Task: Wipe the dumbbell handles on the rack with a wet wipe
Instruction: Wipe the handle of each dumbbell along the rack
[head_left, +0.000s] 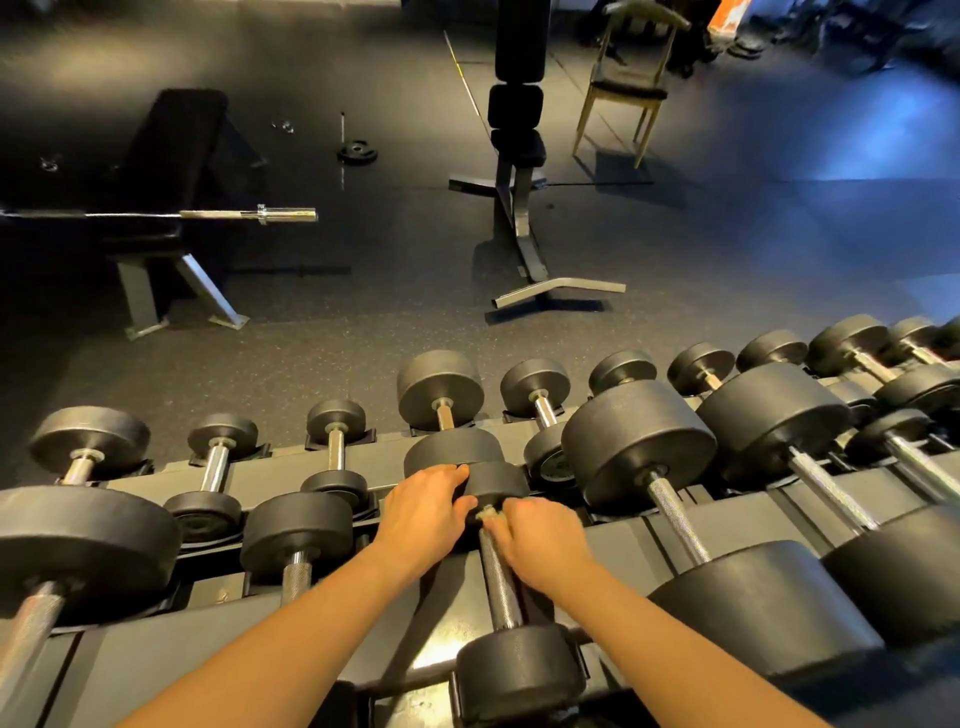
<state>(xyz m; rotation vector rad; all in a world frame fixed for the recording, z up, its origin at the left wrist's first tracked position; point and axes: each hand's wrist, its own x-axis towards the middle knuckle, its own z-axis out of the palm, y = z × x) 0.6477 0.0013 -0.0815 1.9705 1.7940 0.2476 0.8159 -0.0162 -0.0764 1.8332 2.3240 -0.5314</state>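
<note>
A dumbbell with a knurled steel handle (500, 582) lies in the near row of the rack (613, 545), between my two arms. My left hand (423, 512) grips its far black head (493, 483), thumb and fingers curled around the rim. My right hand (540, 535) holds a crumpled pale wet wipe (489, 514) against the top end of that handle, where it meets the far head. The near head (519, 670) sits low in the view.
Several more black dumbbells fill both rows, large ones (639, 441) close on the right and another (296, 530) on the left. Beyond the rack are a flat bench (166, 156) with a barbell (249, 214), an upright bench (517, 130), a chair (628, 88) and dark rubber floor.
</note>
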